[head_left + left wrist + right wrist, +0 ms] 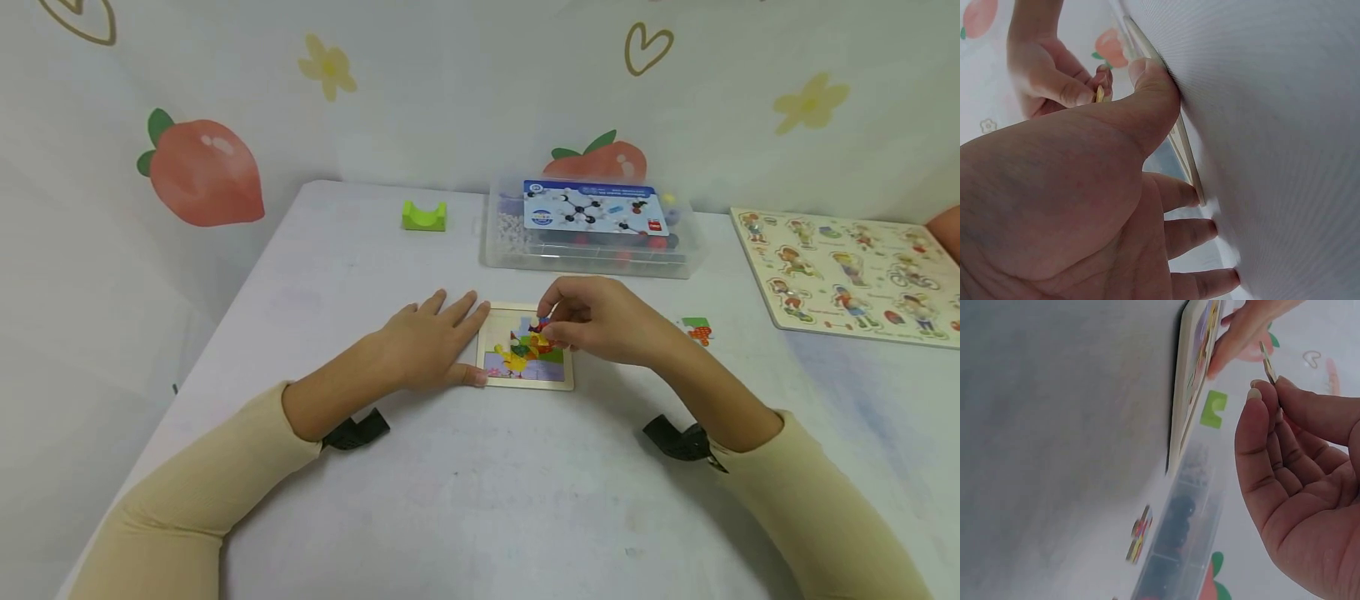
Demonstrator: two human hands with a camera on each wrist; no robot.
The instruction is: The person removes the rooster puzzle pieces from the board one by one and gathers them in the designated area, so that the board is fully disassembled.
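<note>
A small wooden jigsaw puzzle (525, 384) with a pale frame lies on the table, partly filled with colourful pieces. My left hand (423, 346) is spread along its left side, with thumb and index finger touching the frame's edge. Above the puzzle's upper right part, my right hand (600, 321) pinches a puzzle piece (1267, 364) between thumb and fingertips. The right wrist view shows that thin piece edge-on, held up off the board. Right of the puzzle, a loose puzzle piece (697, 331) with red and green on it lies partly behind the right wrist.
Behind the puzzle stands a clear plastic case (592, 265) with a molecule-model label. A green notched block (424, 217) sits at the back left. On the right lies a wooden picture board (847, 275). A patterned curtain (450, 92) hangs behind the table.
</note>
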